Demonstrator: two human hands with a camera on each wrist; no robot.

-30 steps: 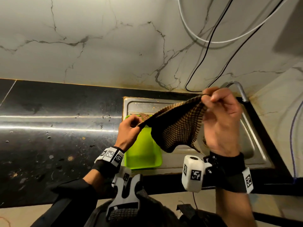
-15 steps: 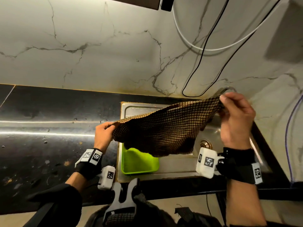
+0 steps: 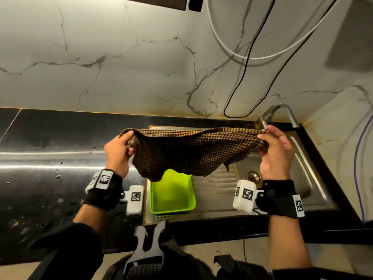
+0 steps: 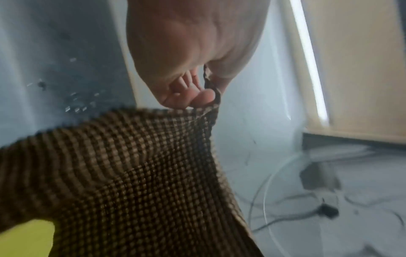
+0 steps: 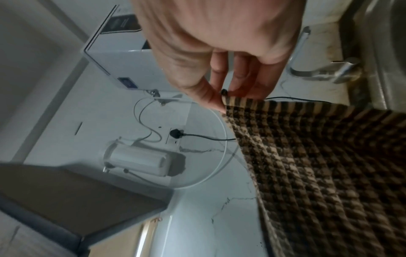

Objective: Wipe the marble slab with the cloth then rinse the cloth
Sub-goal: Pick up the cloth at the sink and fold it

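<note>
A brown and tan checked cloth (image 3: 191, 152) hangs spread wide above the steel sink (image 3: 306, 168). My left hand (image 3: 119, 150) pinches its left corner, over the sink's left rim. My right hand (image 3: 276, 152) pinches the right corner just under the tap spout (image 3: 268, 116). The left wrist view shows the curled fingers (image 4: 197, 97) holding the cloth (image 4: 131, 173) edge. In the right wrist view thumb and fingertips (image 5: 219, 97) pinch the cloth (image 5: 318, 165) corner. The dark slab (image 3: 50, 158) lies to the left, wet with droplets and specks.
A lime green tub (image 3: 171, 195) stands in the sink's left part, below the cloth. The drain (image 3: 254, 175) shows near my right wrist. White and black cables (image 3: 248, 57) loop down the marble wall. The counter's front edge runs below my wrists.
My hands have drawn apart, the left going left and the right going right toward the tap. The bunched cloth is now stretched out flat between them.
</note>
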